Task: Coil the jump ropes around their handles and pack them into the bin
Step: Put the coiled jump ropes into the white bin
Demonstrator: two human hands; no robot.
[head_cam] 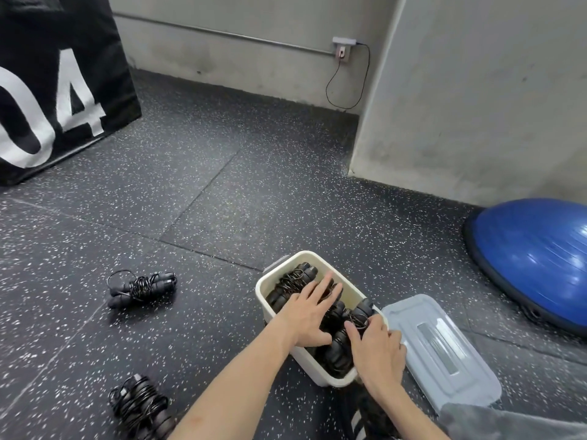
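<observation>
A cream plastic bin point(279, 270) stands on the speckled floor and holds several black coiled jump ropes point(297, 276). My left hand point(309, 309) lies flat with straight fingers on the ropes in the bin's middle. My right hand point(374, 347) is at the bin's near right corner, fingers curled round a coiled rope bundle point(360, 312) that sticks up over the rim. One coiled rope point(141, 289) lies on the floor to the left. Another coiled rope point(141, 406) lies near my left forearm at the bottom.
A grey-blue bin lid point(441, 347) lies flat just right of the bin. A blue balance dome point(536, 262) sits at the right by a concrete pillar point(460, 106). A black padded box marked 04 point(57, 84) stands at the far left.
</observation>
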